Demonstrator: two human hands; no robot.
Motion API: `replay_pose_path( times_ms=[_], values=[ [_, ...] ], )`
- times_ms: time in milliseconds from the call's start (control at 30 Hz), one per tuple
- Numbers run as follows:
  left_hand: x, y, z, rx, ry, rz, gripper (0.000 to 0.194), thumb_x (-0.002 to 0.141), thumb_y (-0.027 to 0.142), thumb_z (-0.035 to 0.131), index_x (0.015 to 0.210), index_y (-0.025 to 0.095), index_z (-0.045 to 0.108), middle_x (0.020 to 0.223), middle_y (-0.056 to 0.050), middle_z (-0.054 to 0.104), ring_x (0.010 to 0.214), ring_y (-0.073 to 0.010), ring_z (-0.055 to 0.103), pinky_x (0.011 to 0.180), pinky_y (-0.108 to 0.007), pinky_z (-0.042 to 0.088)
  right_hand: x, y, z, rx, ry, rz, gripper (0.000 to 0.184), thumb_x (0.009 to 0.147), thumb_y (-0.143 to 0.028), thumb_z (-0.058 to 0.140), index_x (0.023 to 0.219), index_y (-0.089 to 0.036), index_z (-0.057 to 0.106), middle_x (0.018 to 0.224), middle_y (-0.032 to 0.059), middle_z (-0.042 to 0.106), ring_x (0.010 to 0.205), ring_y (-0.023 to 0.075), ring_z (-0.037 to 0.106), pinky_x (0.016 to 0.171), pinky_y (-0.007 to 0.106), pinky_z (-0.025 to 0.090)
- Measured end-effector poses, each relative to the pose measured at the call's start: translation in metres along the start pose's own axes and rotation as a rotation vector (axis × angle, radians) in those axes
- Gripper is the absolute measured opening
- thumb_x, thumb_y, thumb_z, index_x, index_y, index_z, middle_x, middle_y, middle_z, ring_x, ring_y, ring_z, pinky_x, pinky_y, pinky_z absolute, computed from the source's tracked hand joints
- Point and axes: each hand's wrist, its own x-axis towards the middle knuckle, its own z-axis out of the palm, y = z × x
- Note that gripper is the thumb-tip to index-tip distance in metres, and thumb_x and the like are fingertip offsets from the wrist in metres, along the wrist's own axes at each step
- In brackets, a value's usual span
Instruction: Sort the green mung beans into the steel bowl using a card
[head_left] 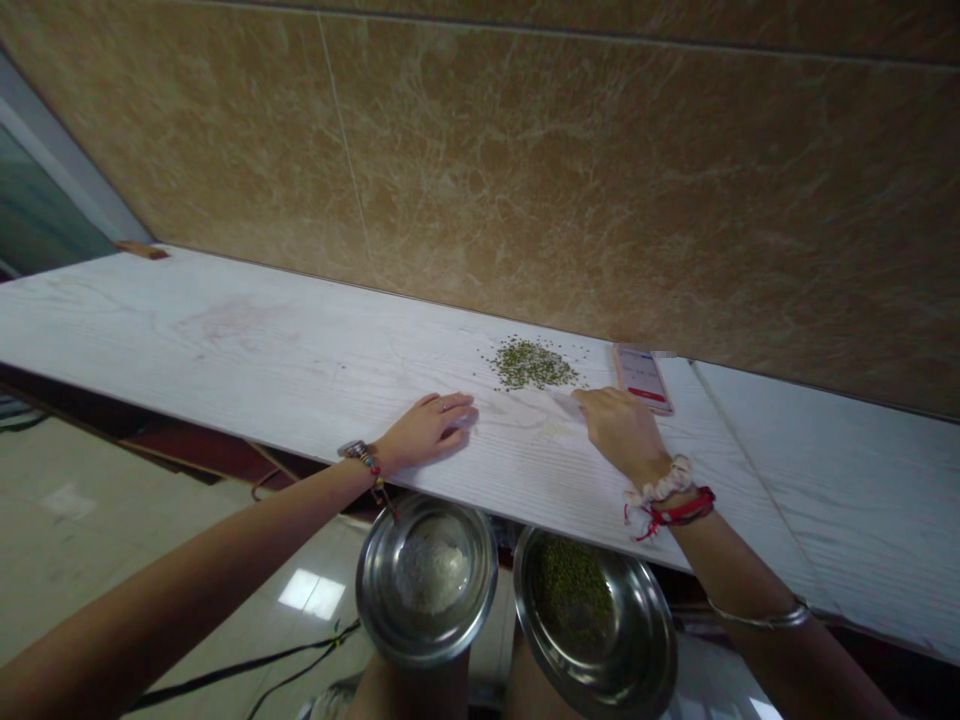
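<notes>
My left hand [429, 428] lies flat on the white wooden board [225, 350], fingers stretched out, holding nothing. My right hand [619, 428] rests on the board with its fingers curled and pressed together near a faint smear of white grains [553, 428]; what they pinch is too small to name. Just beyond both hands is a small heap of green beans [532, 363]. Below the board's near edge sit two steel bowls: the left bowl [375, 590] holds white grains, the right bowl [645, 650] holds green beans.
A phone with a pink case [643, 377] lies on the board right of the bean heap. A brown marbled tile wall [600, 180] rises behind the board. A tiled floor with black cables [240, 670] lies below left.
</notes>
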Motion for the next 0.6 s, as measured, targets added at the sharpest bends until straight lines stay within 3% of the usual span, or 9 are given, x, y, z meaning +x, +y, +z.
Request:
replay_pose_path(
  times_ms=[167,300,600],
  values=[
    [0.000,-0.001,0.001,-0.004,0.012,0.010,0.029,0.092,0.028,0.045,0.119,0.021,0.053,0.137,-0.009,0.050,0.123,-0.0219,0.048,0.103,-0.042,0.034,-0.009,0.002,0.000,0.048,0.045,-0.053,0.029,0.084,-0.007,0.042,0.097,-0.016,0.067,0.090,0.0076,0.072,0.082,0.0183,0.060,0.073,0.029,0.038],
    [0.000,-0.002,0.002,0.003,0.015,0.019,0.029,0.092,0.028,0.045,0.119,0.021,0.052,0.137,-0.009,0.050,0.123,-0.0218,0.048,0.103,-0.042,0.035,-0.009,0.008,-0.001,0.030,0.071,-0.002,0.030,0.086,-0.009,0.042,0.102,-0.015,0.067,0.091,0.0085,0.072,0.083,0.0193,0.061,0.074,0.030,0.039],
    [0.000,0.000,0.001,0.022,0.003,0.008,0.029,0.091,0.026,0.046,0.119,0.020,0.052,0.138,-0.009,0.050,0.124,-0.0216,0.048,0.103,-0.041,0.035,0.003,0.005,0.002,-0.015,-0.015,0.037,0.030,0.087,-0.009,0.042,0.104,-0.014,0.066,0.094,0.0099,0.072,0.086,0.0198,0.061,0.073,0.030,0.037]
  ],
)
